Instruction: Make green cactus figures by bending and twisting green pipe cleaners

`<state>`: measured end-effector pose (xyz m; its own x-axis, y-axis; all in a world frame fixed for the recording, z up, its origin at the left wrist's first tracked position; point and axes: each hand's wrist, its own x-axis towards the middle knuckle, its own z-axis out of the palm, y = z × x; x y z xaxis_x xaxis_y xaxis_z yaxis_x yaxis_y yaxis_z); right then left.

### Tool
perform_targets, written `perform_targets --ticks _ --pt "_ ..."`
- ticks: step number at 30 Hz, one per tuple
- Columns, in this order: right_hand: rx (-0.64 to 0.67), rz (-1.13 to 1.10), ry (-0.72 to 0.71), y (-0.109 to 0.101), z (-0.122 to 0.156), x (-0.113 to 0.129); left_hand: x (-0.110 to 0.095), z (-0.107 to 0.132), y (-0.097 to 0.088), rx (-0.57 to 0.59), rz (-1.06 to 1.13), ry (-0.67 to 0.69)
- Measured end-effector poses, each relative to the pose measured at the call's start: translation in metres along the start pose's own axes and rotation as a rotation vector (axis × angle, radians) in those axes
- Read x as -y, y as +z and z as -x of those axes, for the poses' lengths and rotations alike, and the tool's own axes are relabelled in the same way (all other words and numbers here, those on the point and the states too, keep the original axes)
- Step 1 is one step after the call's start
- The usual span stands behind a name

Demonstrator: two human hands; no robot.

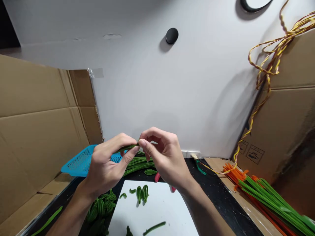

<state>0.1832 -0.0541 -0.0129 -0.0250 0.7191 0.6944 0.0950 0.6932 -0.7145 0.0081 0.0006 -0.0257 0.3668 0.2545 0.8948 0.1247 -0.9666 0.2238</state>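
A green pipe cleaner piece point(128, 147) is raised above the table, pinched between the thumb and fingers of my left hand point(105, 164). My right hand point(167, 155) has its thumb and forefinger closed on the tip of the same piece, so the fingertips of both hands nearly meet. Below them lies a white board point(162, 203) carrying two looped green leaf shapes point(139, 194), a small curled offcut point(123, 195) and a short straight green stem point(154, 228). Left of the board is a heap of green leaf shapes point(100, 208), partly behind my left forearm.
Behind my hands lie a bundle of long green pipe cleaners point(137, 166) and a single leaf shape point(150, 172). A red object point(157, 177) is partly hidden by my right hand. A blue basket point(76, 165) stands at left; orange and green pipe cleaners point(268, 196) lie right, beside cardboard point(287, 131).
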Motion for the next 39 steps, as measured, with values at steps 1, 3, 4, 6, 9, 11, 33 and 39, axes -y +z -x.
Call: perform_targets --ticks 1,3,4,6,9,11,33,39 --pt "-0.003 0.025 -0.027 0.0 0.001 0.002 -0.001 0.001 0.001 -0.009 0.049 -0.025" --pt "-0.001 0.034 -0.054 0.0 0.003 0.005 -0.003 0.004 0.005 -0.022 0.167 -0.094" --pt "0.004 0.013 -0.053 0.0 0.003 0.006 -0.003 0.006 0.007 -0.029 0.239 -0.134" --pt "0.013 -0.055 -0.034 0.0 0.003 0.008 -0.003 0.009 0.013 -0.057 0.41 -0.228" --pt "0.025 -0.114 0.019 -0.001 0.0 0.01 -0.001 0.012 0.023 -0.108 0.654 -0.323" --pt "0.031 -0.137 0.057 -0.002 -0.001 0.009 0.001 0.011 0.026 -0.119 0.714 -0.351" --pt "0.038 -0.343 -0.059 0.0 -0.004 -0.018 -0.002 0.001 0.032 0.032 1.316 -0.668" --pt "0.036 -0.323 0.015 -0.006 -0.004 -0.02 -0.001 -0.001 0.029 -0.004 1.204 -0.616"
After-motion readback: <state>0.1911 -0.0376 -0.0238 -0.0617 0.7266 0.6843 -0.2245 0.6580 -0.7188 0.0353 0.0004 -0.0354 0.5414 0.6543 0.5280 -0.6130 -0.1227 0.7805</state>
